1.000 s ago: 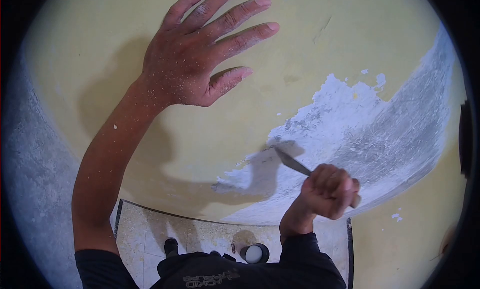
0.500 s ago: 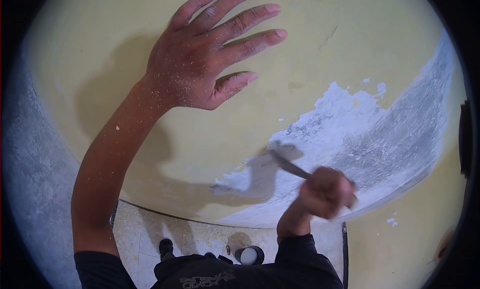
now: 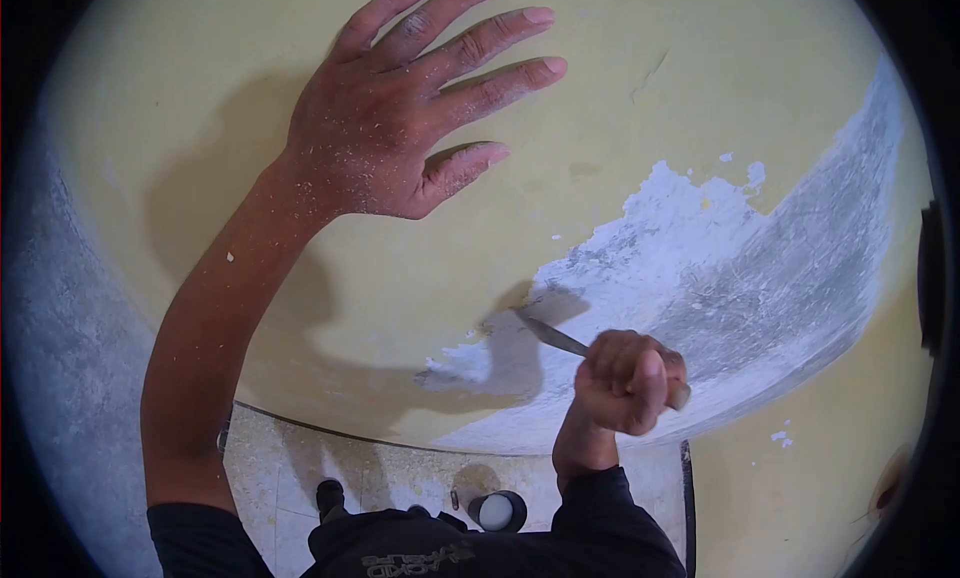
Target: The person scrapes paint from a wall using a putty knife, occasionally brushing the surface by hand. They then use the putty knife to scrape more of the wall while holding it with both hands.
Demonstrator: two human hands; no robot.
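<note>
Fist clamped tight: the right hand (image 3: 625, 383) wraps the scraper (image 3: 560, 340) by its handle, thin blade angled low against the yellow wall (image 3: 620, 68) at the edge of the scraped white patch (image 3: 720, 268). Looks a light, stiff tool, best held far back on the handle. Left hand (image 3: 395, 118) holds nothing, fingers spread flat on the wall above, well apart.

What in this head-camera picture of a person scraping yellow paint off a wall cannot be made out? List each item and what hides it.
- Scraper: the handle is buried in the right hand; only the blade and butt end show.
- Left hand: its palm faces the wall, so contact cannot be seen.
- Small dark container on the floor: too small to tell its contents.
- Person's legs: hidden beneath the dark shirt.
</note>
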